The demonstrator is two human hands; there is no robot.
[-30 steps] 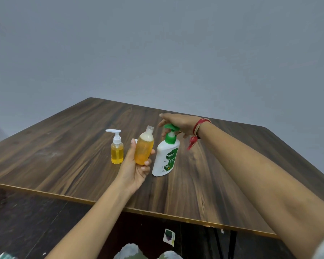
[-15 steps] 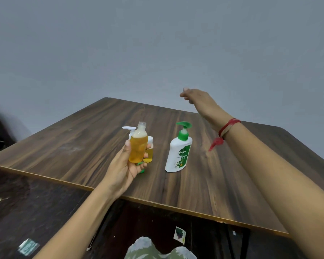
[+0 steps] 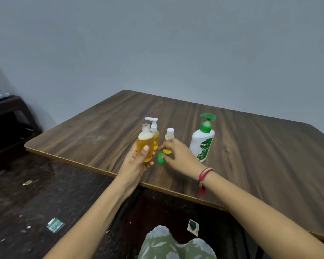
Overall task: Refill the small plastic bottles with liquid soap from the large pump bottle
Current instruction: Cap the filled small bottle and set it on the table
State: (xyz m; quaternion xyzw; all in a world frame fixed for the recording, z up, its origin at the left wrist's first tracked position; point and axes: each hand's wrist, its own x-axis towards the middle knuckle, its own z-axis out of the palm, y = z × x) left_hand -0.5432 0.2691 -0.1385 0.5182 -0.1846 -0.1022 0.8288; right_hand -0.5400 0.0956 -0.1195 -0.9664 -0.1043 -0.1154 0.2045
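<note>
My left hand (image 3: 137,165) grips a small uncapped bottle (image 3: 145,146) of orange soap, held upright just above the table's near edge. A green cap (image 3: 160,158) lies on the table right beside it. My right hand (image 3: 178,155) hovers low over the cap, its fingertips next to it, slightly blurred. Behind stand a small pump bottle (image 3: 155,134) with orange soap and a small white-capped bottle (image 3: 169,135), partly hidden by my right fingers. The large white pump bottle (image 3: 202,142) with a green pump stands to the right, untouched.
The wooden table (image 3: 251,156) stretches far to the right and back. A dark piece of furniture (image 3: 6,120) stands at the left by the wall. Scraps of paper lie on the dark floor (image 3: 26,193) below the table's edge.
My right hand left the large bottle's pump, swung up over the table, then came down to the green cap. My left hand carried the open bottle left and upright.
</note>
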